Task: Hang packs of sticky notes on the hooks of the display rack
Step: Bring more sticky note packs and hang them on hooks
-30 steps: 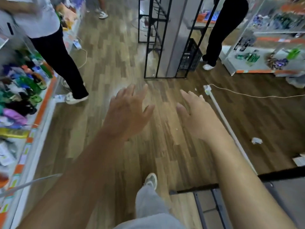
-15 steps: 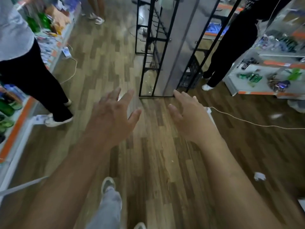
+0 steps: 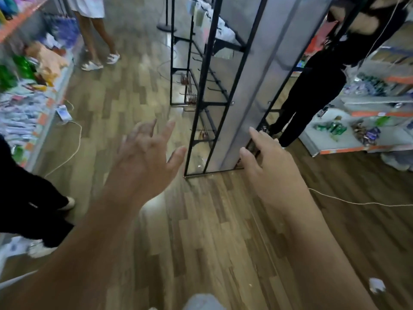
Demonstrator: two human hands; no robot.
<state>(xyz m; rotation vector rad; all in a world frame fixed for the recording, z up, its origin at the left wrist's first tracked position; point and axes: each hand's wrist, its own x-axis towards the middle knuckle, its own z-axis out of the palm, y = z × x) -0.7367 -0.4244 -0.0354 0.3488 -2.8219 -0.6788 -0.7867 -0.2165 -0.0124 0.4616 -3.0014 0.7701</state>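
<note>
Two hands are out in front, the left hand [image 3: 145,162] and the right hand [image 3: 268,166]. One display rack [image 3: 245,86] stands at centre top, its hooks too blurred to count. Three other people: upper left [image 3: 93,30], left edge [image 3: 26,198], upper right [image 3: 312,86]. Two shelf units, left [image 3: 44,97] and right [image 3: 368,113]. Two white cables on the floor [image 3: 76,139] [image 3: 357,202]. One paper scrap [image 3: 377,287], lower right.
</note>
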